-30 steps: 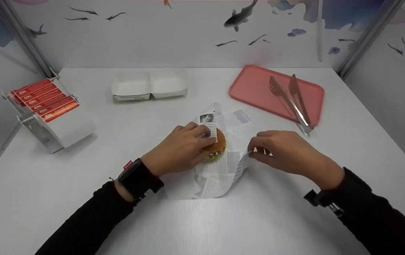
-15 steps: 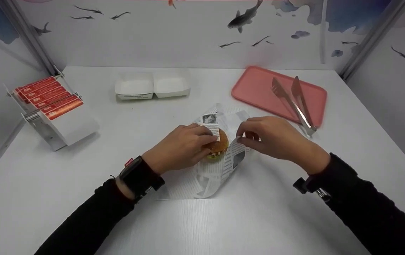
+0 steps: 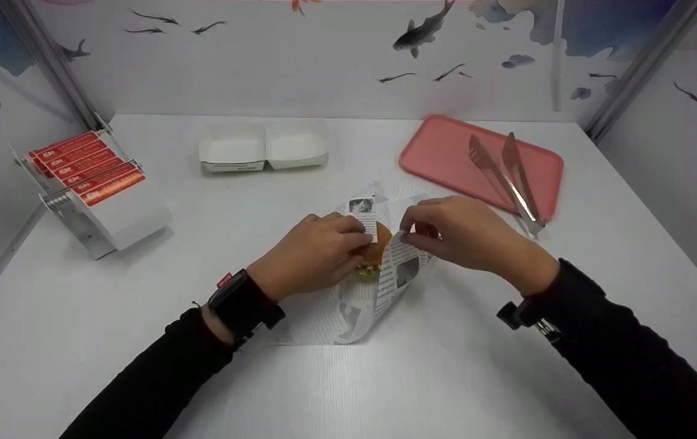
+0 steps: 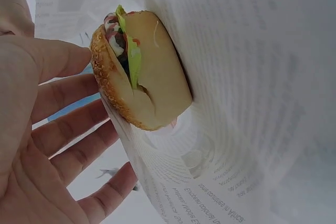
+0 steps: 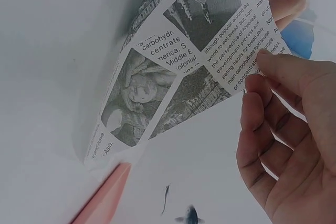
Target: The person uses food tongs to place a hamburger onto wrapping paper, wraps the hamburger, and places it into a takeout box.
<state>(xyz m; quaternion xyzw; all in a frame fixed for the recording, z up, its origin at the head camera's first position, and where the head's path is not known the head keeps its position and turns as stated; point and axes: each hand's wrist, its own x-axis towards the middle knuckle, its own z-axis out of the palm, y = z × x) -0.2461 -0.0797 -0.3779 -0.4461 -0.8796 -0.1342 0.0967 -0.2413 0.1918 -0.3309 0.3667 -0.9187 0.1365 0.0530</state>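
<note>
A burger (image 3: 383,239) with a sesame bun, its lettuce and filling showing at the side, sits on newsprint wrapping paper (image 3: 400,274). My left hand (image 3: 314,251) presses a folded-over paper flap onto the bun's top. In the left wrist view, that hand's fairly straight fingers lie along the flap, the thumb tip against the bun (image 4: 107,87). My right hand (image 3: 470,235) pinches the paper's right edge between thumb and forefinger, holding it raised beside the burger. In the right wrist view, the lifted paper (image 5: 184,61) slopes down from those fingertips.
An open white carton (image 3: 263,149) stands at the back. Metal tongs (image 3: 516,192) lie across a pink tray (image 3: 436,146) at the back right. At the left, a rack (image 3: 86,222) holds several red-and-white packets (image 3: 95,167). Printed walls border the table (image 3: 348,390).
My right hand has moved left and away from me, lifting the paper's right side up against the burger. My left hand keeps its place on the flap.
</note>
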